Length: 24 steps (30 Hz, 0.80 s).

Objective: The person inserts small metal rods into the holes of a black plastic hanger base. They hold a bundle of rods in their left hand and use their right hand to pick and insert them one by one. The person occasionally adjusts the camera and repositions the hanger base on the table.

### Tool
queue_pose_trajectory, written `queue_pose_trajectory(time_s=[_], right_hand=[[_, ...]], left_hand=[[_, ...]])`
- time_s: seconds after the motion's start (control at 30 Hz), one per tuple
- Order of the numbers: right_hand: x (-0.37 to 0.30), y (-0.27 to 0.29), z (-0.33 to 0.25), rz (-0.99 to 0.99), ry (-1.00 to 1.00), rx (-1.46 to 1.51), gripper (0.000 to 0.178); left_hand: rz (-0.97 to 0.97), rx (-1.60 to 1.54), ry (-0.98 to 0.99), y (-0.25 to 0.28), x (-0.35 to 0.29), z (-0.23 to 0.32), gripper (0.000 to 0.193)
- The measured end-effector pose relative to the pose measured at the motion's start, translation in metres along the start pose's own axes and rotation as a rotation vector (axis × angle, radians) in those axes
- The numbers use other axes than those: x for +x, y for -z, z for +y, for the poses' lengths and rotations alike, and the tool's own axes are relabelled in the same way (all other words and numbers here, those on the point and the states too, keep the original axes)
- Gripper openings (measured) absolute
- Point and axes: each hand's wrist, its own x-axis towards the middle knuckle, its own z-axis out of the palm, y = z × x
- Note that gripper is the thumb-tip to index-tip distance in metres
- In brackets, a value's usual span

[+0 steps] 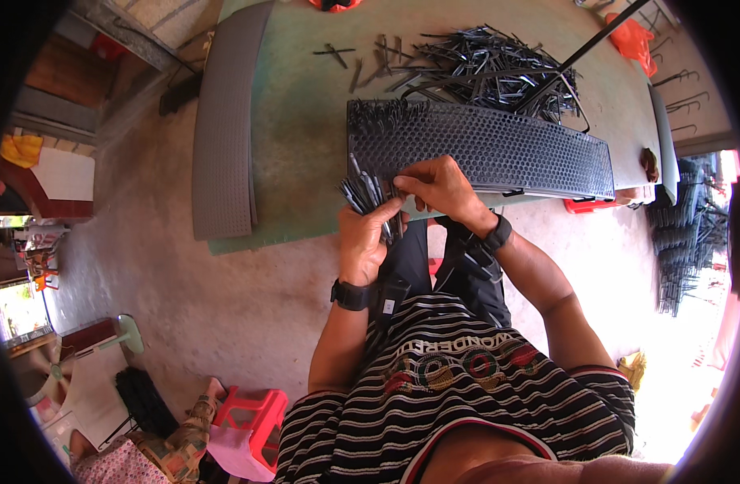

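Observation:
My left hand (pixel 363 242) is closed round a bundle of thin black strips (pixel 368 192) that fan out upward past the thumb. Over the bundle's right side, my right hand (pixel 444 192) has thumb and forefinger pinched together; what lies between the fingertips is too small to make out. Just beyond both hands, a black perforated board (pixel 499 145) with rows of round holes rests along the table's near edge. Short dark pieces (pixel 382 117) stand close together in its left end. Behind the board lies a large loose heap of the same kind of black strips (pixel 491 64).
Grey perforated sheets (pixel 225 129) lie stacked at the left of the green table (pixel 305 161). A slanting dark metal rod (pixel 592 47) crosses above the heap. Dark wire-like goods (pixel 678 234) are piled at the right. Behind me on the left, a person sits near a red stool (pixel 253 419).

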Motion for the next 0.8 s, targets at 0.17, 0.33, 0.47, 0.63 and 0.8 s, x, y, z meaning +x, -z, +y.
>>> queue_pose_trajectory(time_s=[0.17, 0.33, 0.47, 0.63, 0.8], right_hand=[[0.012, 0.002, 0.006, 0.119, 0.050, 0.292, 0.013], [0.025, 0.001, -0.018, 0.550, 0.451, 0.092, 0.015], [0.044, 0.002, -0.009, 0.577, 0.572, -0.160, 0.024], [0.058, -0.002, 0.004, 0.535, 0.577, -0.222, 0.024], [0.065, 0.002, 0.003, 0.505, 0.729, -0.565, 0.015]], left_hand=[[0.075, -0.024, 0.002, -0.001, -0.002, 0.001, 0.019], [0.080, -0.008, -0.023, 0.012, -0.001, 0.002, 0.021], [0.092, -0.025, -0.051, 0.013, -0.002, 0.003, 0.023], [0.098, -0.037, -0.081, 0.015, -0.002, 0.004, 0.022], [0.133, -0.043, -0.063, 0.014, -0.003, 0.006, 0.020]])
